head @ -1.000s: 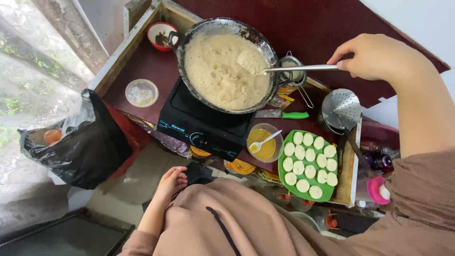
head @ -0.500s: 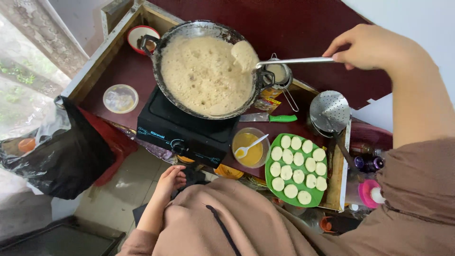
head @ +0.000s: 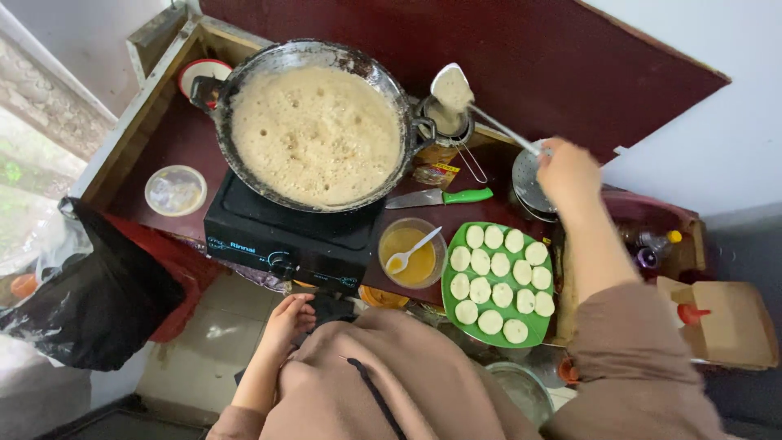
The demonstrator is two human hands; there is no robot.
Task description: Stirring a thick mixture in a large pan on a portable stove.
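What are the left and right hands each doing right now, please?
Left hand: open, holding nothing, by the stove.
Right hand: closed on the ladle handle.

We are observing a loose, plain taupe-brown garment (head: 407, 379) of soft matte cloth that is covering the torso and showing broad folds, with no print or pattern on it. We are noting a thin dark cord (head: 375, 395) running down the front of the cloth from a small dark fastening near the chest. We are seeing the same brown cloth forming a wide right sleeve (head: 631, 358) that is ending short of the wrist, leaving the right hand (head: 566, 171) bare, while the left sleeve (head: 236, 420) is ending near the elbow and leaving the left hand (head: 289, 318) bare, with no rings, watch or gloves showing.
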